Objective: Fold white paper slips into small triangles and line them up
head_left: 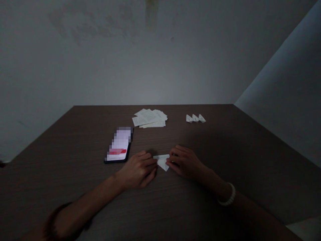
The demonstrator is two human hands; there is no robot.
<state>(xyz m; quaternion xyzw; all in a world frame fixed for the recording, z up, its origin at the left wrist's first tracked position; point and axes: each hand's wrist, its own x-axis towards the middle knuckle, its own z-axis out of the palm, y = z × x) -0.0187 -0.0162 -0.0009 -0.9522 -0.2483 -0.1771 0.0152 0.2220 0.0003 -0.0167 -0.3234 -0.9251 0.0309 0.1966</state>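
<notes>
A small piece of folded white paper (162, 161) lies on the brown table between my hands, its lower part narrowing to a point toward me. My left hand (140, 169) pinches the paper's left end, fingers curled. On the other side, my right hand (184, 161) grips the right end between thumb and fingers. Both hands rest low at the tabletop. The fingers hide both ends of the paper.
A phone (119, 145) with a lit screen lies left of my left hand. Farther back is a loose pile of printed paper slips (149, 117). Several small folded paper pieces (195, 118) stand in a row at the back right. Behind the table (82, 134) rises a wall.
</notes>
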